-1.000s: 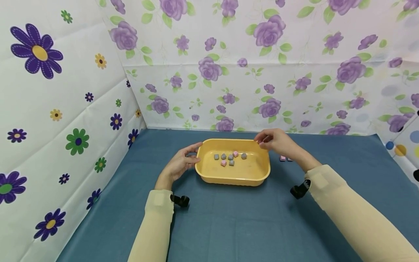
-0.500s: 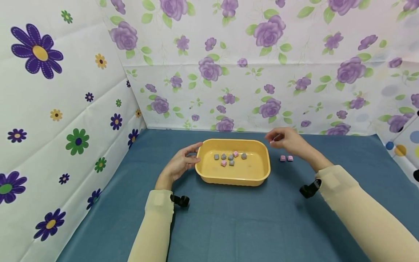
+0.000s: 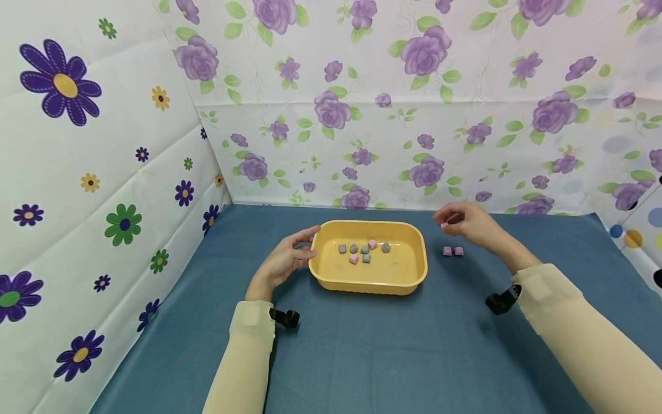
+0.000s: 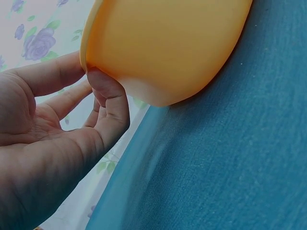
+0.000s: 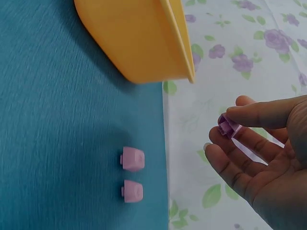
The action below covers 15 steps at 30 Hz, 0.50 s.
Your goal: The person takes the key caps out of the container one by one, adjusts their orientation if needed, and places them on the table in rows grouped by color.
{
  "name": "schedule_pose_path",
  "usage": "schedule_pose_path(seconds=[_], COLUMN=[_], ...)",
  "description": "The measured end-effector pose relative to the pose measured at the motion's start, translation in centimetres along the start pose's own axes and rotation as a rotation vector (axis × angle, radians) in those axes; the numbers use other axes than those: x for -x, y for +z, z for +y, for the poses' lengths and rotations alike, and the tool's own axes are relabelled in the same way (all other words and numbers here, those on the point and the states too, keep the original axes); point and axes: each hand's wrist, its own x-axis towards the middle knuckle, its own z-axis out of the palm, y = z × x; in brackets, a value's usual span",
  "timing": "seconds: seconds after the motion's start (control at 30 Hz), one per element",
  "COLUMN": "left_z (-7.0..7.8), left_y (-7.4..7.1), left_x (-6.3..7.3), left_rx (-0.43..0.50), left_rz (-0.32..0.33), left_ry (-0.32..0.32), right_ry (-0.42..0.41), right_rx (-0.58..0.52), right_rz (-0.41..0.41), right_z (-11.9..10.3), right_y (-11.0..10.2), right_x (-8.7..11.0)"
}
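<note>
Now the right hand (image 3: 468, 223) pinches a pink keycap (image 5: 228, 125) above two more keycaps (image 3: 452, 251) on the cloth, while the left hand (image 3: 283, 259) grips the yellow tray (image 3: 420, 270), likely steadying it.

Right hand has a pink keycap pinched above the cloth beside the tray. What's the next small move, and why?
Probably lower the right hand and set its pink keycap on the blue cloth next to the two pink keycaps already lying right of the yellow tray. The left hand holds the tray's left rim, and pink and grey caps remain inside.
</note>
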Motion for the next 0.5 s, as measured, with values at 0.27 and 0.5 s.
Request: schedule_pose_path(seconds=[0.27,0.5], left_z=[0.0,-0.1], left_y=[0.0,0.0], left_x=[0.0,0.0], left_rx=[0.005,-0.003], left_rz=[0.003,0.002], left_ry=[-0.005,-0.001], right_ry=[0.001,0.031], right_rx=[0.027,0.043], right_rz=[0.021,0.041], right_z=[1.6,3.0], right_y=[-0.8,-1.5], right_x=[0.6,1.3])
